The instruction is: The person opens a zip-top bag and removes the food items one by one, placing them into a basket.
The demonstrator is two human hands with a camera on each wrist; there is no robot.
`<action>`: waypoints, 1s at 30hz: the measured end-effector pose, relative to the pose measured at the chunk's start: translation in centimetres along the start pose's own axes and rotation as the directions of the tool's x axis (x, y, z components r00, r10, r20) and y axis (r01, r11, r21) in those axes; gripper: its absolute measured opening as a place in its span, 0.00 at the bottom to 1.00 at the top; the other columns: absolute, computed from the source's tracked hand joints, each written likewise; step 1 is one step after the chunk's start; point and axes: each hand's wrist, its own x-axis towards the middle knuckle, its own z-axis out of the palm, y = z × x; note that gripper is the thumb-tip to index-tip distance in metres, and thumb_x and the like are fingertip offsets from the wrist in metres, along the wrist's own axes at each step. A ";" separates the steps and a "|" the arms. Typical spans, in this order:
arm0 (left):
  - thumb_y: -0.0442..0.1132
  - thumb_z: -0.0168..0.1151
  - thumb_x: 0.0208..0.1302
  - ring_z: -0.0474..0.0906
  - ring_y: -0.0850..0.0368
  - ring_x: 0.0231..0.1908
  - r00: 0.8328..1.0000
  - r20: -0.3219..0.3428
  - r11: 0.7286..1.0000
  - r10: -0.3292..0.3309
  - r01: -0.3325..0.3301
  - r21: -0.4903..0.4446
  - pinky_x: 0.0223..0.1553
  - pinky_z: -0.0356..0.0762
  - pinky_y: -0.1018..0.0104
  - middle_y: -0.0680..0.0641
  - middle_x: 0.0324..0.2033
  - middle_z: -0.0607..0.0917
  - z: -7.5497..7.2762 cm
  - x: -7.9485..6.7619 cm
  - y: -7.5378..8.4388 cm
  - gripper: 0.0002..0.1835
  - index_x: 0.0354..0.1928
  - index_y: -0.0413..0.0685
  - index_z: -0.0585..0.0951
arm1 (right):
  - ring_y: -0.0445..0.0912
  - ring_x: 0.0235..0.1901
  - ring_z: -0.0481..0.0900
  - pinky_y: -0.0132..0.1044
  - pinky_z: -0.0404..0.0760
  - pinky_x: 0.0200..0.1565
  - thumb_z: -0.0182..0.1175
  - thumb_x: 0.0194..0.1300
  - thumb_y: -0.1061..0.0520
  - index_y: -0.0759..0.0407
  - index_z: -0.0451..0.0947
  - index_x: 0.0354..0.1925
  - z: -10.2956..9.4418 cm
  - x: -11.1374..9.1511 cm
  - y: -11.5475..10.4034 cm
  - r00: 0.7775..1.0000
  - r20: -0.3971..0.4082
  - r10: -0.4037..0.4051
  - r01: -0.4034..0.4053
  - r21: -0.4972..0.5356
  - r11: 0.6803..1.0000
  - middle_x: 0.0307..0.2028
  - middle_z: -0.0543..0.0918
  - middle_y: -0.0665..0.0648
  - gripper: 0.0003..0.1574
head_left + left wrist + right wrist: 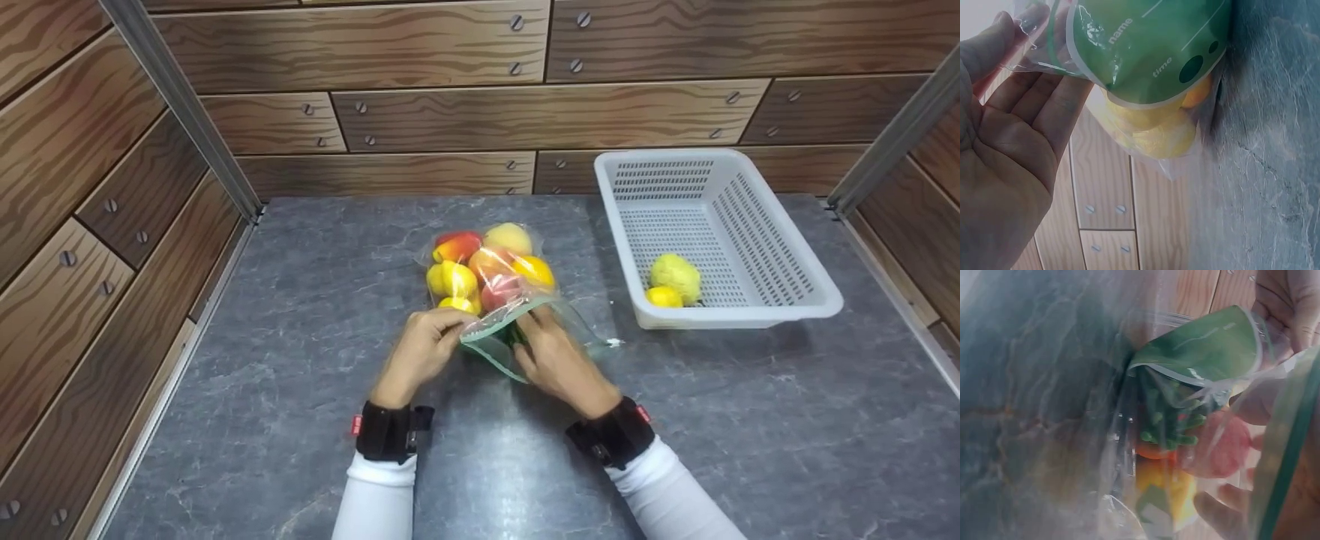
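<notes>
Thumb and fingers of the left hand (424, 349) pinch the left side of the mouth of a clear zip bag (499, 322); the right hand (561, 360) is inside that mouth, its fingers a little bent and apart, near a pink fruit (1221, 444) and a knobbly green piece (1171, 430); whether they grip anything I cannot tell through the plastic. The bag lies on the grey table (315, 360), just ahead of both hands, its mouth gaping toward the person and its filled end pointing away; packed in there are a red-and-yellow fruit (456, 246), a pale round fruit (508, 238), an orange fruit (534, 271) and a lobed yellow fruit (452, 280). Black straps (386, 431) circle the wrists; white sleeves (375, 499) run back from them. Apart from the bag, ahead and to the right, stands a grey basket (739, 313), its long axis running away from the person; a bumpy yellow-green fruit (676, 276) and a small yellow fruit (664, 297) sit together in its near left corner, the corner facing the hands; the right hand is plainly the nearer one. Plank-patterned walls (450, 116) close in the rest.
</notes>
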 end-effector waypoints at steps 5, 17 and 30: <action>0.27 0.66 0.65 0.87 0.47 0.41 1.000 0.013 1.000 -0.007 0.007 -0.006 0.49 0.85 0.56 0.43 0.39 0.91 0.0 0.1 0.1 0.08 0.42 0.40 0.90 | 0.67 0.61 0.76 0.58 0.79 0.61 0.64 0.64 0.63 0.68 0.65 0.72 0.0 0.0 0.1 0.999 0.026 0.019 -0.019 -0.011 1.000 0.69 0.68 0.75 0.40; 0.26 0.66 0.65 0.87 0.45 0.42 1.000 -0.008 1.000 0.020 -0.020 -0.008 0.49 0.85 0.56 0.41 0.39 0.91 0.2 0.1 -0.1 0.08 0.43 0.38 0.90 | 0.72 0.49 0.81 0.62 0.83 0.52 0.72 0.59 0.63 0.74 0.66 0.66 0.3 -0.2 0.3 0.988 -0.151 0.015 -0.029 -0.090 0.996 0.58 0.73 0.81 0.42; 0.28 0.66 0.66 0.87 0.46 0.43 1.000 -0.001 1.000 0.004 -0.004 -0.007 0.50 0.85 0.56 0.42 0.40 0.91 0.2 0.0 0.0 0.08 0.44 0.39 0.90 | 0.69 0.45 0.83 0.60 0.85 0.48 0.74 0.58 0.62 0.76 0.69 0.61 0.0 -0.1 0.7 0.983 -0.162 0.085 -0.093 -0.044 0.995 0.46 0.80 0.78 0.38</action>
